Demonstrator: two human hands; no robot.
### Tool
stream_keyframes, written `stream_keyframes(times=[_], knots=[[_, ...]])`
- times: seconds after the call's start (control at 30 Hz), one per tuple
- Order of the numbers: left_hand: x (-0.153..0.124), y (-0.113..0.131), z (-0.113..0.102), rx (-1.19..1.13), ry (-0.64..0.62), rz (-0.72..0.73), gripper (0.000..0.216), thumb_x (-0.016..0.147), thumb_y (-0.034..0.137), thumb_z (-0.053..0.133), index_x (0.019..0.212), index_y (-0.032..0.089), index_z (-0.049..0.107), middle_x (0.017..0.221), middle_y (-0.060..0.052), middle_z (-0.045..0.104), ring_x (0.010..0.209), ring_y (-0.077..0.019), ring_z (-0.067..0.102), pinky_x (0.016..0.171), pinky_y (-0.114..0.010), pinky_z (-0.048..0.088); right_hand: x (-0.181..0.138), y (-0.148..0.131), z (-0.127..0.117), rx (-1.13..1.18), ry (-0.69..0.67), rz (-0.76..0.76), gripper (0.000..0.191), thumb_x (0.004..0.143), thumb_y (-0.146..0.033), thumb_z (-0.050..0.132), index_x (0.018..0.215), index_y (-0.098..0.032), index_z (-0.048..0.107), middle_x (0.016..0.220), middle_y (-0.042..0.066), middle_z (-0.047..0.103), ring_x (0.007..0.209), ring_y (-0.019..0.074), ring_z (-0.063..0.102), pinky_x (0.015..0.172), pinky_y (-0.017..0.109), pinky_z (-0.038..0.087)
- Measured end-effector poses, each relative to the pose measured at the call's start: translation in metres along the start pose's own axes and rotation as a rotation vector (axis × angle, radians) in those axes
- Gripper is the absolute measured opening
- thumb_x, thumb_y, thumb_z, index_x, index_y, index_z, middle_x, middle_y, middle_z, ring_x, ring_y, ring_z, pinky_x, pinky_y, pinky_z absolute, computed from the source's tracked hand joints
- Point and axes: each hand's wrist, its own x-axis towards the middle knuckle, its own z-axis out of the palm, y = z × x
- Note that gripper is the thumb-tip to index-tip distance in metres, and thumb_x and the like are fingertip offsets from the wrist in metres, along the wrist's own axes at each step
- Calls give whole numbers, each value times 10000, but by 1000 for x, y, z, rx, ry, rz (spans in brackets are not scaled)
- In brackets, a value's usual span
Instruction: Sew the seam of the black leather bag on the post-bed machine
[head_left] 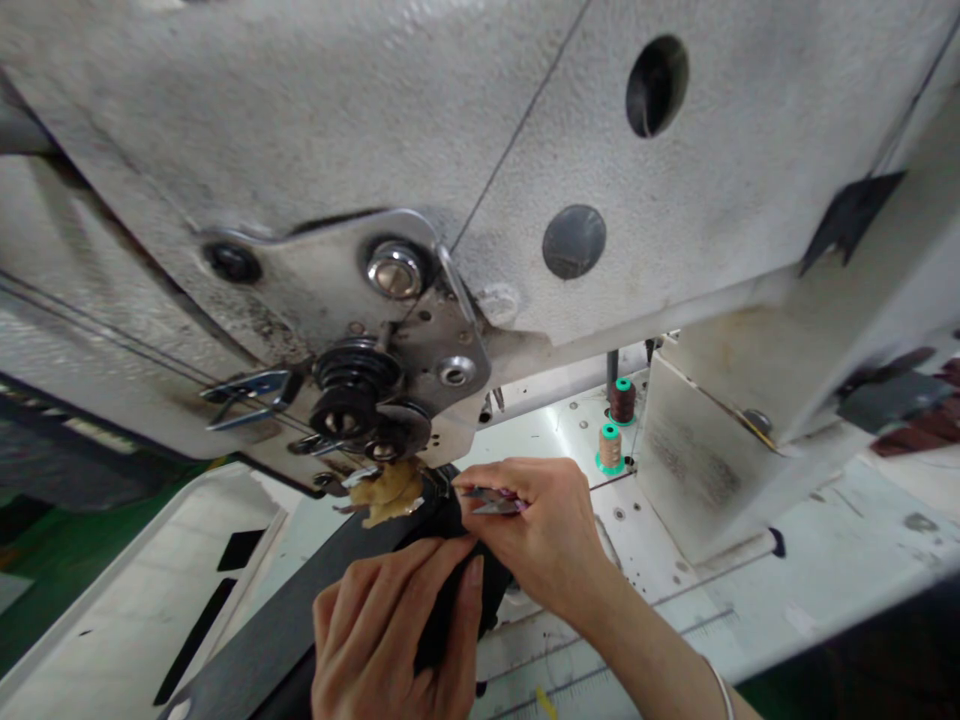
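My right hand (551, 520) is closed around a small pair of thread snips (495, 501), whose metal blades and a bit of purple handle show between the fingers. Its fingertips are beside the needle area of a sewing machine (480, 120). Lower down, my left hand (401, 625) grips a piece of black material (442, 630), thumb and fingers bent over it. The fingertips of both hands nearly meet over this piece. A yellowish crumpled scrap (388, 493) hangs at the machine's head. The needle is hidden.
Two thread spools, one dark brown (622, 402) and one tan (610, 450), stand on the machine bed behind my right hand. The machine's pillar (697, 460) rises at the right. Ruler markings (585, 680) run along the table front. A dark strip (262, 620) extends to the lower left.
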Motion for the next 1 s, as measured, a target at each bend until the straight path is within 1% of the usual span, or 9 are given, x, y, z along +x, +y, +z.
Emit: stream_keyframes(times=[0.17,0.37,0.53,0.77,0.9,1.0], knots=[[-1,1,-1,1,7,2,183,833,170,707,1009,218,694,930,-29,719,829,-172,613,795,-339,423,1,-1,1,1,10,-6,204,827,-135,627,886,-254,781,684,-44,674,632,91,594,619,184,391],[1,0,0,-2,-13,2,203,834,162,705,1028,219,687,945,-35,720,833,-178,612,797,-348,421,2,-3,2,18,38,-12,190,831,-159,641,905,-251,791,695,-34,699,630,96,614,619,185,415],[1,0,-1,1,-10,15,202,837,162,707,1030,213,685,942,-37,719,841,-176,612,797,-348,426,3,-2,3,20,48,-12,169,844,-181,649,899,-259,789,701,-40,711,647,97,631,628,183,430],[-1,-1,-2,1,-12,5,216,829,162,714,1038,212,689,952,-38,722,844,-183,619,795,-357,428,2,0,4,86,55,-10,178,872,-240,672,995,-279,795,854,-15,789,753,129,715,694,198,489],[0,-1,0,3,-7,11,210,831,167,714,1035,215,688,948,-36,723,837,-179,620,792,-353,428,3,-1,2,69,40,-18,214,884,-202,648,1026,-280,788,900,-4,795,784,138,721,701,204,494],[0,0,0,5,-9,8,194,833,167,711,1019,213,687,935,-35,719,828,-176,619,784,-349,424,4,-3,1,44,30,-41,212,890,-201,636,1013,-288,785,881,-16,788,757,126,708,689,202,477]])
